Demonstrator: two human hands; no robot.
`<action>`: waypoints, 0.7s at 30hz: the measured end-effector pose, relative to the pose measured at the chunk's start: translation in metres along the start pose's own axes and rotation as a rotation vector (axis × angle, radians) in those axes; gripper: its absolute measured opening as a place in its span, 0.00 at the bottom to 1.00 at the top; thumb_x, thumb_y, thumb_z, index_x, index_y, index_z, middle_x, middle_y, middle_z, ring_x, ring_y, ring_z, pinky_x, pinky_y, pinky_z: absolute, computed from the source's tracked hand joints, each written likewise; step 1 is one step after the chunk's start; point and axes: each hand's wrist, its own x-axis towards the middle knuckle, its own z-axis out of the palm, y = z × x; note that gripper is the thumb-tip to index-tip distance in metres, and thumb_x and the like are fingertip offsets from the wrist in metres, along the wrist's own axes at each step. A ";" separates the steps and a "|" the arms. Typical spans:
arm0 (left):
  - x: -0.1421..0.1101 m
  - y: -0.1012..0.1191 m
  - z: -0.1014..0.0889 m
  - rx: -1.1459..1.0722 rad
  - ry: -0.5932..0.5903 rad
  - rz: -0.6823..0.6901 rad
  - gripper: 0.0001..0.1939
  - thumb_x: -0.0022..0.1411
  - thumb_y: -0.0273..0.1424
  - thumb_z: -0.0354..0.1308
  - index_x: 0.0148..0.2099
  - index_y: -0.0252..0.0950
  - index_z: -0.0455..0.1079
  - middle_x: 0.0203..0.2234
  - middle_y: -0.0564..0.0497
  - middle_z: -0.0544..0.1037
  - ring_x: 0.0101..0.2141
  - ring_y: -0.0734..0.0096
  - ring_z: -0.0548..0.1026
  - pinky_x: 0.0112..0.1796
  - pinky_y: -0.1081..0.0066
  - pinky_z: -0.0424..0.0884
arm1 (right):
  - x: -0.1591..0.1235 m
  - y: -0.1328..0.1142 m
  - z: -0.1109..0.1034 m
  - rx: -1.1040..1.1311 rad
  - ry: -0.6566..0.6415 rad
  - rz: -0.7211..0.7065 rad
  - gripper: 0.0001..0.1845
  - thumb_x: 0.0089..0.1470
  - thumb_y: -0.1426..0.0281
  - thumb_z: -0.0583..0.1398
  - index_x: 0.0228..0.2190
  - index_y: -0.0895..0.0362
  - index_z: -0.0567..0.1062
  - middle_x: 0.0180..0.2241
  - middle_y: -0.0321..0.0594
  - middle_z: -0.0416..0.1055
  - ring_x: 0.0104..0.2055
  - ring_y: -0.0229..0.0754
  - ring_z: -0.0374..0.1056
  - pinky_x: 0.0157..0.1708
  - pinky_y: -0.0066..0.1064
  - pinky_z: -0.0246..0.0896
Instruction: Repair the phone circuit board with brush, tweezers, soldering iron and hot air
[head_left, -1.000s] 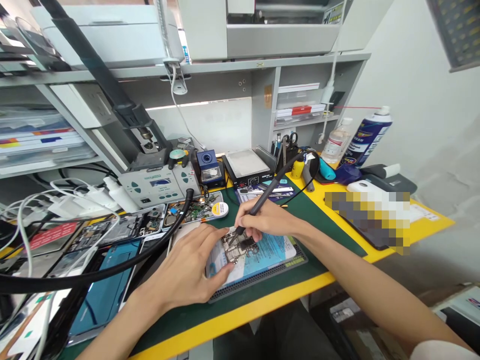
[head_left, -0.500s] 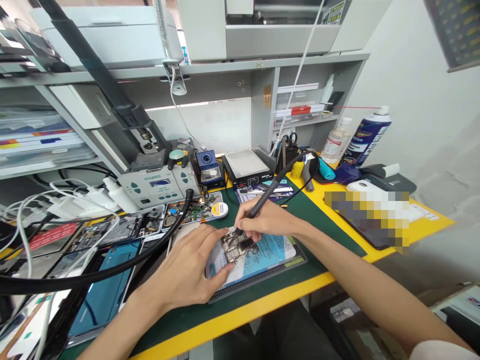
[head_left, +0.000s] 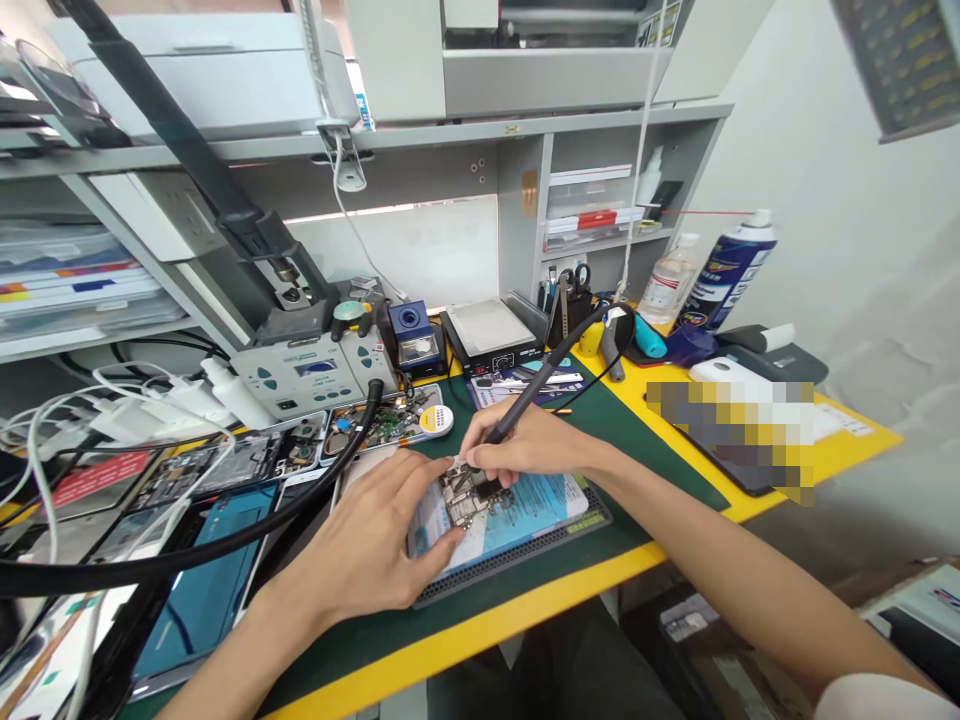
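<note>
My right hand (head_left: 517,440) grips a dark soldering iron (head_left: 536,378) like a pen, its cable trailing back to the right. The tip points down at the upper part of a phone circuit board (head_left: 465,500); whether it touches is too small to tell. My left hand (head_left: 375,520) holds the board's left side, with index finger at the top edge and thumb at the lower edge. Beneath the board lies a blue and white printed pad (head_left: 525,520), resting on a dark perforated plate (head_left: 517,568). My right fingers cover some of the board.
A green mat (head_left: 637,450) covers the yellow-edged bench. A thick black hose (head_left: 225,545) arcs in from the left over phone parts. Behind stand a rework station (head_left: 307,375), a flat heating plate (head_left: 491,330) and a parts tray (head_left: 382,425). Phones and a spray can (head_left: 727,270) are at right.
My right hand and the soldering iron have shifted slightly left over the board, the handle a little lower. My left hand keeps its hold. The whole view has shifted slightly.
</note>
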 end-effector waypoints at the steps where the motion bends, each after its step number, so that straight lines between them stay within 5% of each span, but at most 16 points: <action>1: 0.000 0.000 0.000 0.001 0.000 0.000 0.26 0.64 0.39 0.58 0.60 0.34 0.62 0.47 0.40 0.76 0.48 0.52 0.76 0.50 0.54 0.74 | 0.000 0.000 0.000 -0.006 -0.003 0.001 0.06 0.52 0.70 0.63 0.32 0.59 0.79 0.22 0.34 0.73 0.21 0.35 0.70 0.21 0.23 0.68; 21: 0.000 -0.002 0.000 0.014 -0.025 -0.006 0.26 0.65 0.39 0.58 0.61 0.33 0.62 0.48 0.39 0.76 0.49 0.51 0.76 0.51 0.54 0.74 | 0.000 -0.001 -0.002 0.026 0.036 -0.035 0.05 0.51 0.71 0.62 0.27 0.59 0.77 0.19 0.33 0.71 0.19 0.35 0.69 0.21 0.24 0.65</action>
